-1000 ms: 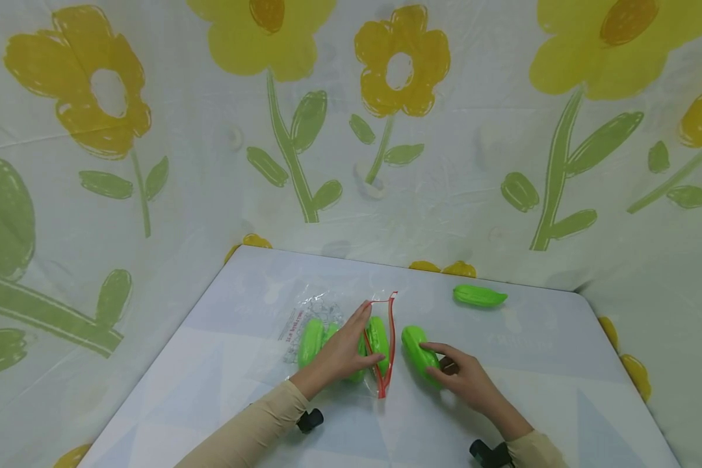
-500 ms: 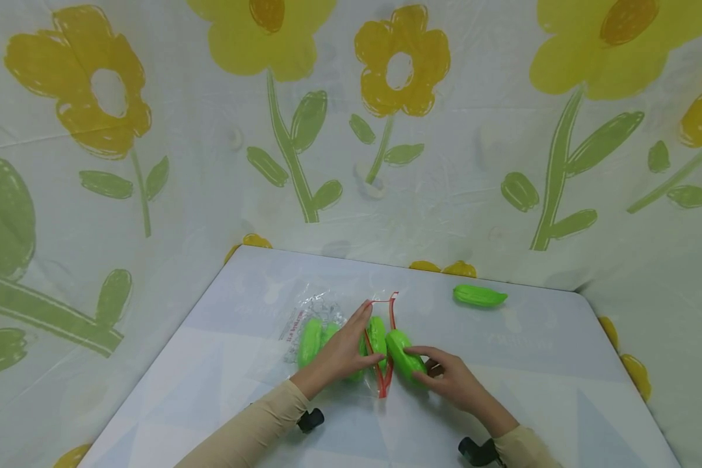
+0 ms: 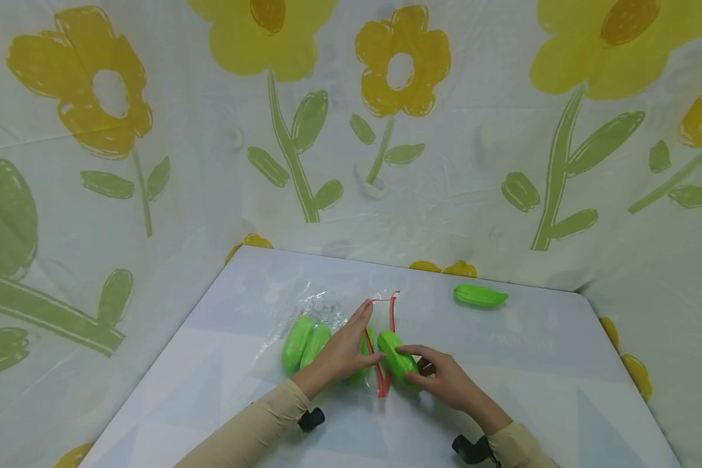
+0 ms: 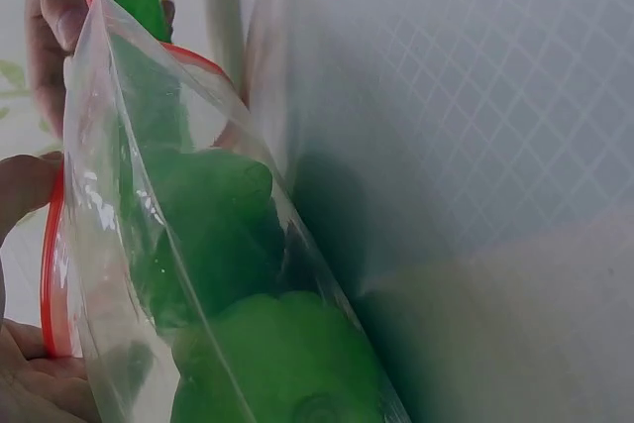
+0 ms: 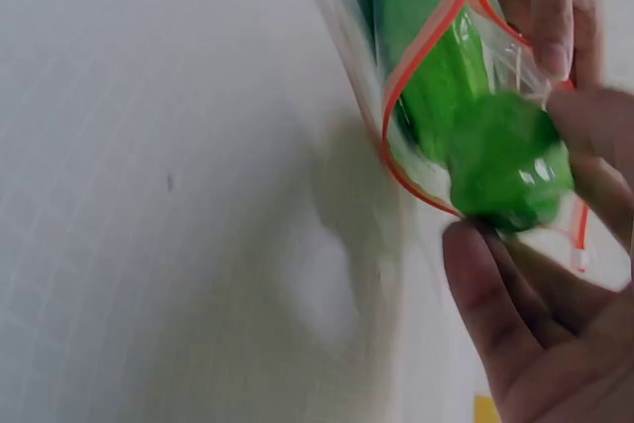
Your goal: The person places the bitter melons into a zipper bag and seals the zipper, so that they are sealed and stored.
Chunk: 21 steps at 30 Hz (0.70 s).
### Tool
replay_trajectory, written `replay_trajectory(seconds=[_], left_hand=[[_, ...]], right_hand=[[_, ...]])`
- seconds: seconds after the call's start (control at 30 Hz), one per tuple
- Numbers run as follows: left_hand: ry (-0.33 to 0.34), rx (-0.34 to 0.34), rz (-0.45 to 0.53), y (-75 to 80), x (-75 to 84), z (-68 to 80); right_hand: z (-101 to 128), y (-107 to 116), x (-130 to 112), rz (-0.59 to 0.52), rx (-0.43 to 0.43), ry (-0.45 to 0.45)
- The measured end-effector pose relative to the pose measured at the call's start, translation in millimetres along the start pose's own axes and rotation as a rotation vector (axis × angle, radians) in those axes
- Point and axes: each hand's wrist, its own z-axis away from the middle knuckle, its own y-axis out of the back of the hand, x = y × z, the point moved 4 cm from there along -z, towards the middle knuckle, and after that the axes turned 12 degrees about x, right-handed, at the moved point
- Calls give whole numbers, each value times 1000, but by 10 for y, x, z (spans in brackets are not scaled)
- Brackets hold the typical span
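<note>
Left hand: we see the left hand at 6 o'clock on the table, fingers curled, pinching the red-zip mouth of the clear bag and holding it apart.
Right hand: the right hand sits just at 3 o'clock of the left, fingertips gripping one green cucumber toy whose end is at the bag mouth.
Bag count: we count one bag, lying flat at 9 o'clock of the hands.
Cucumbers inside: at least two visible; a third is partly hidden by the left hand.
Loose cucumber: one more at 1 o'clock, well apart.
Backdrop: flower-print sheet all around.
</note>
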Motion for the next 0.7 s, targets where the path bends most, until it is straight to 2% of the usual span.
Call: replay_trajectory(seconds=[0.07,0.2,0.33,0.57,0.7], left_hand=[[4,0,4,-3,2,0],[0,2,7,-19,1,-4],[-3,6,-1,-26,-5,-2],[7,-14,-1,-34,7,-3],[1,-13,-12,-30,24,-3]], right_hand=[[-26,7,1,3,48,-32],[-64,6,-20,-3,98,-35],[-105,-27,-47,-15,113,-8],[-184,-119,-44,32,136,-34],[-205,-162,-45,30,140,-21]])
